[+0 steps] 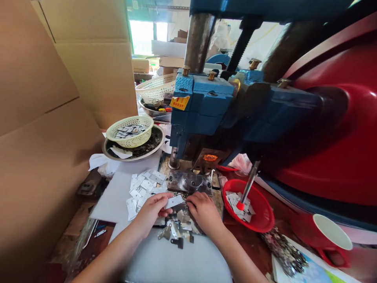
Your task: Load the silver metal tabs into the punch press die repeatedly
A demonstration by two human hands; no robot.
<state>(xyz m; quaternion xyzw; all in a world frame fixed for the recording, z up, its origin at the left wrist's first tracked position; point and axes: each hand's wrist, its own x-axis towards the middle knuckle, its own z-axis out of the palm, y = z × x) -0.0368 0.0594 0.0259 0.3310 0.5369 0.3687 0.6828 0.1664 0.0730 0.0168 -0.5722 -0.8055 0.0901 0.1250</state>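
Note:
Between thumb and fingers, my left hand [156, 208] pinches a flat metal plate [174, 201] with small holes. My right hand [203, 209] rests with curled fingers at the front of the press die [193, 181]; whether anything is in those fingers is hidden. To the left of my left hand lies a heap of similar metal plates [144, 186]. Below and between both hands, several small cut metal pieces [176, 232] are scattered. The blue press [203, 98] stands over the die.
A red bowl [269, 214] with metal plates and a lever through its space stands at right, near a red mug [324, 239]. At back left, a pale plastic basket [129, 139] sits on a metal basin [159, 141]. Cardboard [97, 67] walls the left; a large red wheel cover [338, 118] fills the right.

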